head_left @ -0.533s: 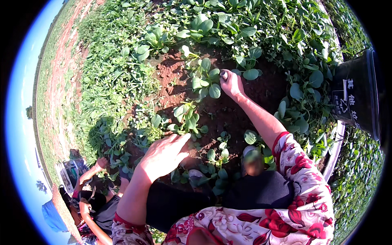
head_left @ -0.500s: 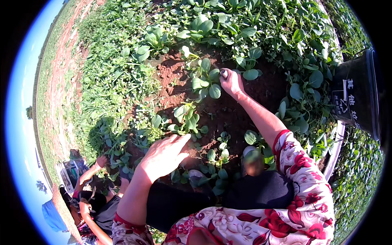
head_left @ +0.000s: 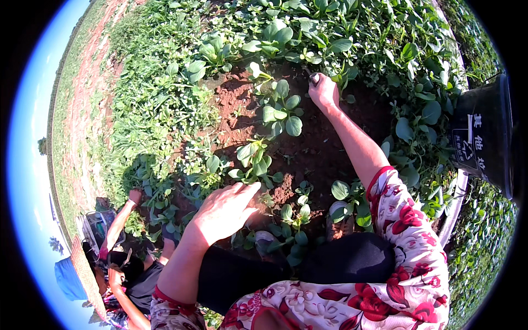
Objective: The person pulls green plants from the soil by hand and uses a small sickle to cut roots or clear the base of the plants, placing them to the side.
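My right hand (head_left: 325, 93) is closed round a hand tool with a dark handle (head_left: 314, 80), whose rounded end shows by the thumb. A thin part reaches past it toward the soil, too small to make out. This hand is low over bare earth, beside a leafy green plant (head_left: 345, 77). My left hand (head_left: 226, 212) is held palm down, fingers stretched out and thumb apart, holding nothing I can see. Its fingertips are close to a young broad-leaved plant (head_left: 254, 159). Farther out, another such plant (head_left: 283, 110) grows in the reddish soil (head_left: 234, 102).
A black bucket (head_left: 484, 137) lies tilted at the right, near a pale hose-like strip (head_left: 454, 203). Low weeds and leafy plants surround the soil patch. At lower left another person in a straw-brimmed hat (head_left: 82, 278) reaches into plants, beside a crate (head_left: 99, 225). My shoes are among seedlings.
My right hand, with the tool, has moved away and to the right, from beside the middle plant to the one at its right. My left hand has barely moved.
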The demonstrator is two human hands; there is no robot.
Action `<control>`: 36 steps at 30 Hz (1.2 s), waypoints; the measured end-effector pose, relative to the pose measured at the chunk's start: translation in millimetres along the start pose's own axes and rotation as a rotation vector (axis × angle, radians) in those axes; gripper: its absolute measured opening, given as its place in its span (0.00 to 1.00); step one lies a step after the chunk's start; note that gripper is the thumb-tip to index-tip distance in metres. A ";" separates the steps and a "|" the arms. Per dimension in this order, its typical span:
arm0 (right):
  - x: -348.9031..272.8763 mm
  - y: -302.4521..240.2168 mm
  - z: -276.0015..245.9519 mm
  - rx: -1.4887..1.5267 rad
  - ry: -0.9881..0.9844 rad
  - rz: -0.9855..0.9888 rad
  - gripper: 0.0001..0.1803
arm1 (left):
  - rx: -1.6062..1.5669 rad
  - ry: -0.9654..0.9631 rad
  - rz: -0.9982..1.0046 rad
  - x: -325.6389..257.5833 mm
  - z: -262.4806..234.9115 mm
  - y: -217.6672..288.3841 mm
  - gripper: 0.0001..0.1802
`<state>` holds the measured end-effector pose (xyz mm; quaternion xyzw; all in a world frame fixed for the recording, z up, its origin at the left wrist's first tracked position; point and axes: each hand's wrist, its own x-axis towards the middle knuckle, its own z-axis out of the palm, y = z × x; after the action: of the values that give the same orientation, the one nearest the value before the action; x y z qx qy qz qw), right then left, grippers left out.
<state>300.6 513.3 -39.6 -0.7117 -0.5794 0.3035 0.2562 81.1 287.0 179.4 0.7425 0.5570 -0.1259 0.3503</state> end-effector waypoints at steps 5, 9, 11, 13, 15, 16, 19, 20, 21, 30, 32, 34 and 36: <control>-1.0 11.5 -2.5 -0.024 -0.052 -0.077 0.11 | -0.019 0.011 -0.027 -4.5 -0.6 -3.5 0.27; -40.6 5.6 -16.2 0.037 -0.081 -0.070 0.11 | 0.015 0.079 0.020 -6.3 1.3 -7.2 0.27; -27.1 8.1 -7.1 -0.021 -0.064 -0.079 0.12 | 0.013 0.065 0.028 -2.0 -3.9 0.5 0.27; -6.7 0.7 1.8 -0.046 -0.068 -0.067 0.12 | 0.018 0.022 0.015 1.4 -2.9 3.7 0.27; 8.6 3.8 7.4 -0.064 -0.016 -0.129 0.12 | 0.028 0.014 0.023 5.4 -1.4 4.0 0.27; 10.8 10.6 11.9 0.015 -0.029 -0.146 0.12 | 0.031 0.025 0.021 4.3 2.0 2.1 0.27; 13.9 28.1 11.5 0.238 -0.058 -0.101 0.12 | 0.029 0.050 0.020 2.1 2.2 2.6 0.28; 0.5 20.2 1.2 0.260 -0.068 -0.072 0.11 | 0.030 0.047 0.014 1.1 1.1 3.1 0.27; -6.1 21.0 2.8 0.225 -0.065 -0.091 0.10 | 0.030 0.044 0.006 -0.3 0.4 3.1 0.27; 36.9 22.5 34.5 0.318 -0.011 -0.021 0.12 | 0.052 0.032 0.026 11.8 3.7 5.0 0.28; 7.0 22.3 38.1 0.410 -0.011 -0.115 0.12 | 0.042 0.042 0.005 6.5 4.5 1.9 0.28; -26.4 28.3 28.3 0.371 -0.027 -0.089 0.15 | 0.051 0.057 0.006 2.8 4.0 0.3 0.27; -66.4 37.5 16.6 0.350 -0.018 -0.129 0.18 | 0.038 0.066 0.024 1.9 2.9 -1.3 0.27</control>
<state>303.9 441.0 -68.8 -0.6147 -0.5645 0.3893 0.3899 81.2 286.7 175.7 0.7592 0.5569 -0.1077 0.3191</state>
